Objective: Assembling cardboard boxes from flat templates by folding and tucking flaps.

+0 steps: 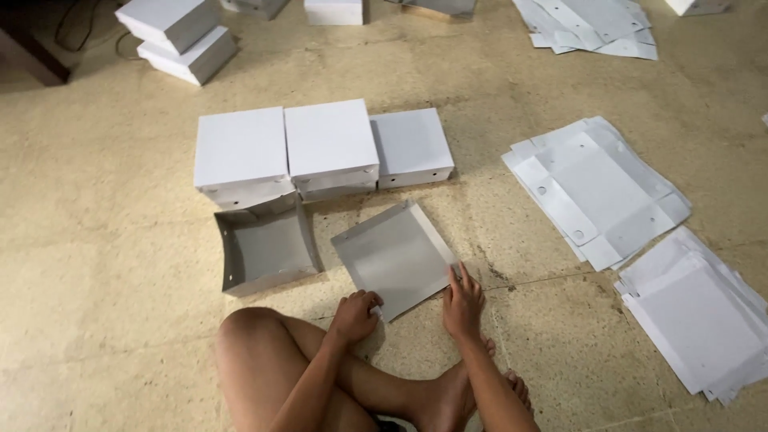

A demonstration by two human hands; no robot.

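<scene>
I sit cross-legged on the floor. A shallow grey cardboard lid (396,252) lies open side up just ahead of my knees. My left hand (356,314) curls on its near corner. My right hand (462,302) rests on its right edge, with the index finger stretched along the rim. To the left stands an open grey box bottom (264,250), empty, one flap loose. Behind both, three closed white boxes (330,146) sit in a row.
Two stacks of flat white box blanks lie to my right, one (596,188) at mid distance and one (700,314) nearer. More closed white boxes (178,36) and another pile of blanks (592,24) sit at the far edge. A dark furniture corner (32,56) stands far left.
</scene>
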